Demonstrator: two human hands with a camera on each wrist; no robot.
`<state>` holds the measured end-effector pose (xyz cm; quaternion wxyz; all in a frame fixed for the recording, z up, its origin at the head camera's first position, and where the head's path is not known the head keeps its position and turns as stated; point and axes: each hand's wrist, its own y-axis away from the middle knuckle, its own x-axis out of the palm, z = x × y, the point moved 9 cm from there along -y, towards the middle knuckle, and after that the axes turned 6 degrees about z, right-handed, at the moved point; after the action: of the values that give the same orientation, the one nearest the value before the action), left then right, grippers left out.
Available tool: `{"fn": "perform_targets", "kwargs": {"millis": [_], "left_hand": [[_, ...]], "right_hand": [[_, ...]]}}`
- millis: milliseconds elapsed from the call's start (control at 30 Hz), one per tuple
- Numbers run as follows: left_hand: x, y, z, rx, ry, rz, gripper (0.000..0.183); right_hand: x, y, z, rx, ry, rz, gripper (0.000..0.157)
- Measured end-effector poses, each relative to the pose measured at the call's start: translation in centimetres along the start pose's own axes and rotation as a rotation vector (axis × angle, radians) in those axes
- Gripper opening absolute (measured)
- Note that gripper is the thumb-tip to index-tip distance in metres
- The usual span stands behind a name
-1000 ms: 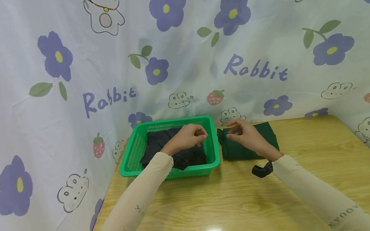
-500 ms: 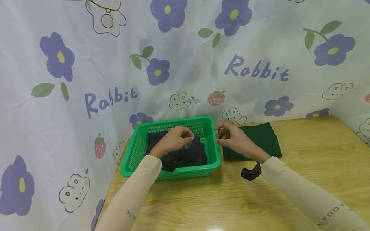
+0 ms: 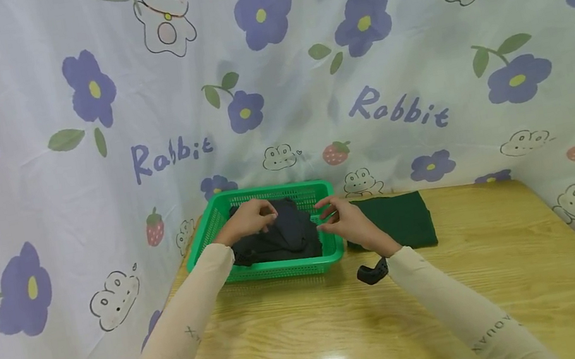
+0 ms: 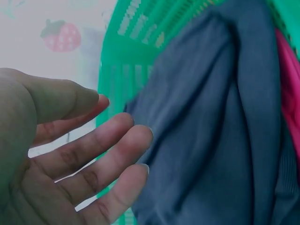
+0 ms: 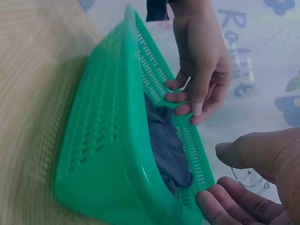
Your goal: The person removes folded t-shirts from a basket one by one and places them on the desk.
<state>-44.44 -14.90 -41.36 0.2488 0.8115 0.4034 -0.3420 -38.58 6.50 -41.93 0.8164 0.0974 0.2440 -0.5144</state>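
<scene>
A green plastic basket [image 3: 280, 266] stands on the table with dark, crumpled cloth [image 3: 291, 227] inside. Over the basket's left part hovers my left hand [image 3: 249, 218], fingers loosely bent and holding nothing. The left wrist view shows that hand [image 4: 89, 173] beside the dark cloth [image 4: 201, 122], with a strip of pink fabric [image 4: 288, 89] at its edge. Above the basket's right rim is my right hand [image 3: 351, 221], its thumb and fingers apart with nothing between them. A folded dark green cloth [image 3: 401, 222] lies on the table right of the basket, partly hidden by the right hand.
The wooden table [image 3: 270, 343] extends in front and to the right. A white curtain [image 3: 299, 81] printed with flowers and rabbits hangs close behind the basket and along the left side. A black wrist-worn device [image 3: 373, 272] juts out below the right wrist.
Both hands have moved left. The left hand has shifted across the basket, uncovering more dark cloth; the right hand has gone from over the folded green cloth to the basket's right rim.
</scene>
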Motion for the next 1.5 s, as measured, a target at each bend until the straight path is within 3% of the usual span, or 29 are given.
{"fn": "perform_targets", "kwargs": {"millis": [267, 600, 900, 1333, 1500], "left_hand": [[-1.5, 1.2, 3.6, -0.102, 0.065, -0.054, 0.028], [-2.0, 2.9, 5.8, -0.183, 0.098, -0.084, 0.030], [-3.0, 3.4, 6.6, -0.228, 0.071, -0.118, 0.030], [-2.0, 3.7, 7.9, -0.332, 0.053, -0.051, 0.029], [-1.7, 3.5, 7.9, -0.342, 0.046, -0.013, 0.031]], "right_hand": [[1.9, -1.0, 0.3, 0.006, -0.012, 0.025, 0.045], [4.0, -2.3, 0.3, 0.014, -0.009, 0.065, 0.051], [5.1, -3.3, 0.4, 0.066, 0.019, 0.047, 0.053], [6.2, -4.1, -1.1, 0.206, 0.045, 0.016, 0.055], [6.5, -4.3, -1.6, 0.259, 0.030, 0.019, 0.053]]}}
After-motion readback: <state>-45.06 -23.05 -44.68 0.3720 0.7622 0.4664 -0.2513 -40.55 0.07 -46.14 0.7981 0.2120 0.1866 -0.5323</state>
